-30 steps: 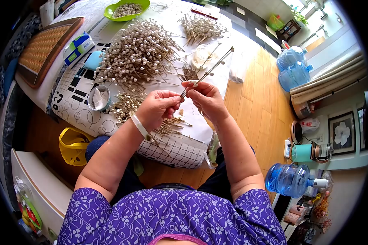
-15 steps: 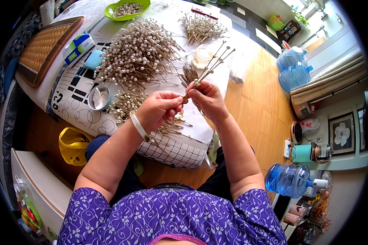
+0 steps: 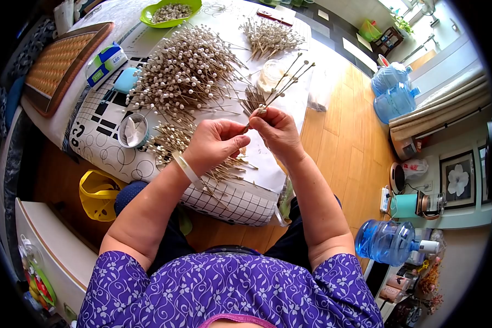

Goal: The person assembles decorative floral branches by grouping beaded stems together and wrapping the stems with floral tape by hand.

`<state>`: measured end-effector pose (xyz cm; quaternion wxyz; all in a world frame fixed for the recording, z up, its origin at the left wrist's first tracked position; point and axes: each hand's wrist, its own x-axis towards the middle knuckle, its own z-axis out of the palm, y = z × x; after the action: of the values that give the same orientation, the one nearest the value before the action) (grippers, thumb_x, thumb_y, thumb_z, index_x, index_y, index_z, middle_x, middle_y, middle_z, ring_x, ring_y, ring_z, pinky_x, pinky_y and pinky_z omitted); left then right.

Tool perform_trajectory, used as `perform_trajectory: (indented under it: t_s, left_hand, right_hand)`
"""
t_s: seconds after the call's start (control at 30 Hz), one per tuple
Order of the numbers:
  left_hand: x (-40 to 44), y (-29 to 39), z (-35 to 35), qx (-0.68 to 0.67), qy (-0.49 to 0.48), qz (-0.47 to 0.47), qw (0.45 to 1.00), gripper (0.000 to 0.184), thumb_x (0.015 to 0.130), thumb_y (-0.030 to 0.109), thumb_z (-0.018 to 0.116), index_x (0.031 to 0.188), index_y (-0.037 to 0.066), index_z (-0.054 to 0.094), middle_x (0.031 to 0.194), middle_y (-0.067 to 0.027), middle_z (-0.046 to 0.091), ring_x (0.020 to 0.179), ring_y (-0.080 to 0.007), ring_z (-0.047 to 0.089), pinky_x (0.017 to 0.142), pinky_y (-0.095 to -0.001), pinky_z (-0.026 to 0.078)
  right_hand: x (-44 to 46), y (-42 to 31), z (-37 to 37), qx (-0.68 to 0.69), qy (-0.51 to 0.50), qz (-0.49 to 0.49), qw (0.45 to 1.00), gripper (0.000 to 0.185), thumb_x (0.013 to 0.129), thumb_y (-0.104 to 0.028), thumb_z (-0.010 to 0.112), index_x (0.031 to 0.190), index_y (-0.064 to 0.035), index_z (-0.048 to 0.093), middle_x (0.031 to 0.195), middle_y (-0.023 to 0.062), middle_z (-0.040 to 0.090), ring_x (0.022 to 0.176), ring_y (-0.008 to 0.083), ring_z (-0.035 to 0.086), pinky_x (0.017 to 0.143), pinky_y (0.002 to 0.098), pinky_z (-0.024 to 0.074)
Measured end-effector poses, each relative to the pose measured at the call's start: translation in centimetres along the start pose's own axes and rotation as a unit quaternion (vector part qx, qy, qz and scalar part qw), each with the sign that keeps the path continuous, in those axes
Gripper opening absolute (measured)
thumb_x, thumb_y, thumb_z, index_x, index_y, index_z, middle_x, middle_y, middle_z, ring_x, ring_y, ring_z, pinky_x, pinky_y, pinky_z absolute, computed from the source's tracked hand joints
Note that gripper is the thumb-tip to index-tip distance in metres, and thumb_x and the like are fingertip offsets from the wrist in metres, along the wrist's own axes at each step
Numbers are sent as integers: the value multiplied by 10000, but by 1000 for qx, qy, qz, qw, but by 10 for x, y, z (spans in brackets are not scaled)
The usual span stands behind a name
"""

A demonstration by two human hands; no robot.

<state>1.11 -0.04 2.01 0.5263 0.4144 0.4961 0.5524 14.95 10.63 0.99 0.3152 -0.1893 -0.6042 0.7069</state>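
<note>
Thin dark stems (image 3: 287, 83) with small buds at their tips point up and right from my right hand (image 3: 277, 131), which pinches them beside a small pale bud. My left hand (image 3: 216, 143) is closed at the lower end of the same stems, its thumb and fingertips near my right fingers. Behind my hands lies a big pile of white-beaded stems (image 3: 186, 68). Partly behind my left hand is a smaller pile of pale-tipped stems (image 3: 172, 139). Short brown stems (image 3: 252, 100) lie just above my right hand, next to a round clear container (image 3: 271, 75).
A green bowl of beads (image 3: 147, 17), another bunch of stems (image 3: 270, 37), a red phone (image 3: 274, 17), a tissue pack (image 3: 106, 64), a blue case (image 3: 126, 80) and a cup with white pieces (image 3: 133, 131) are on the table. A yellow bag (image 3: 97, 199) hangs below its left edge.
The stems have spread apart and tilted a little in my right hand. My left hand has shifted slightly, with its thumb now lying more along the fingers.
</note>
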Motion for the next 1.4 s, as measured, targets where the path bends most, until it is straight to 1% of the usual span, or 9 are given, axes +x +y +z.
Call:
perform_trajectory:
  t_s: [0.17,0.43,0.7,0.87,1.03,1.13,1.2,1.3,1.4]
  left_hand:
    - [-2,-6,6,88,69,73,991,149,811,66,579,897,-53,606,679,-40,599,568,-50,531,510,-183,451]
    - [2,-2,0,-9,50,-15,999,126,821,86,571,878,-21,608,702,-59,612,599,-77,576,529,-191,492]
    - [1,-5,2,-3,73,9,997,105,822,70,564,858,-19,604,701,-60,610,604,-82,579,530,-191,490]
    - [1,-2,4,21,69,-5,997,96,825,64,556,846,-18,600,702,-58,608,589,-71,566,517,-184,481]
    - [2,-5,1,-59,24,-26,998,108,835,82,542,845,-12,594,679,-42,582,535,-63,533,492,-184,472]
    - [2,-3,0,-70,30,-38,996,115,837,90,539,839,-11,594,672,-38,572,522,-64,525,492,-184,472]
    - [2,-4,-1,-81,26,-38,996,117,836,96,542,837,-8,595,671,-37,571,518,-65,524,492,-186,474]
    - [2,-2,-4,-108,29,-50,992,118,833,105,549,831,-3,596,669,-36,570,522,-69,527,492,-189,477]
    - [2,-2,-6,-119,38,-56,991,118,830,114,557,828,2,594,670,-35,569,541,-75,536,501,-195,483]
  right_hand:
    - [1,4,5,6,13,-7,1000,58,806,-48,583,808,9,569,746,35,597,699,78,540,644,210,446]
    - [0,0,5,5,9,15,1000,57,805,-49,585,809,6,573,752,36,602,698,79,541,650,211,447]
    - [0,0,3,22,3,41,999,75,795,-63,602,816,4,573,775,40,604,710,82,543,650,211,446]
    - [-1,4,1,30,-17,15,999,76,795,-60,601,813,6,569,771,41,599,711,85,544,653,211,446]
    - [0,3,0,43,-28,-1,999,74,795,-51,598,824,7,564,762,44,597,716,95,548,660,220,448]
    - [-1,3,1,93,-32,23,995,74,802,-56,589,842,0,561,735,32,586,639,64,518,572,189,423]
    - [-1,4,0,106,-41,38,993,89,821,-92,576,853,-10,559,724,21,571,544,28,446,474,158,354]
    - [-4,-4,2,80,-33,53,995,126,837,-133,562,889,-19,550,718,11,561,485,9,374,424,144,291]
    - [2,2,-5,136,-39,61,988,172,852,-131,533,985,-23,524,758,30,563,509,19,386,431,152,296]
